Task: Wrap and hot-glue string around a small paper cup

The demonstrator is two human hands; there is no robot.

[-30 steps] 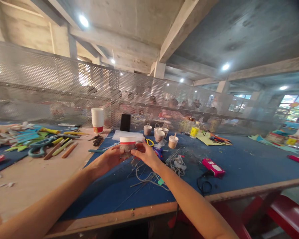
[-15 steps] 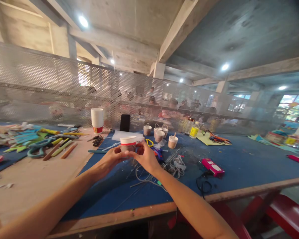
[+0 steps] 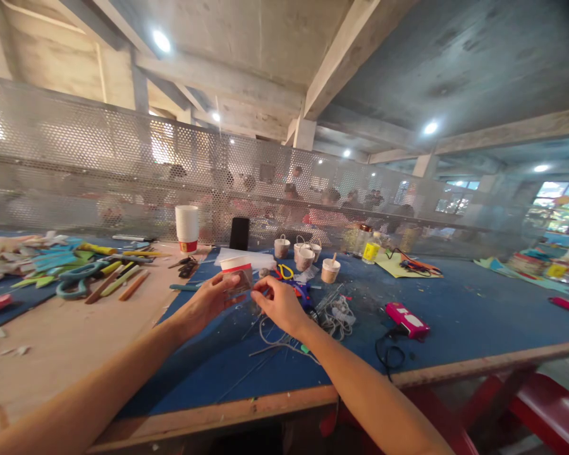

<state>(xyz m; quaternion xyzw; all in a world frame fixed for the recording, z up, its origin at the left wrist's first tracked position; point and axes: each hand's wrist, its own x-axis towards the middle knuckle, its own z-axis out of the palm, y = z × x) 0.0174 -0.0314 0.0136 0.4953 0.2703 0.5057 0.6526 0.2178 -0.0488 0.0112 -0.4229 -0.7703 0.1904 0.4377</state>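
a small paper cup [image 3: 236,273] with a red band is held tilted above the blue table [image 3: 455,316], just in front of the stack of white cups [image 3: 186,227]. the left hand [image 3: 207,302] is closed round its lower wall. the right hand [image 3: 279,304] is pinched at the cup's right side; what lies between its fingertips cannot be told. the cup is judged light, thin-walled and easily crushed; hold is best taken low on the wall, near the stiffer base or rolled rim. loose wire [image 3: 284,338] lies just nearer than the cup.

Cup [image 3: 236,273] lower part hidden behind left-hand fingers [image 3: 222,292].
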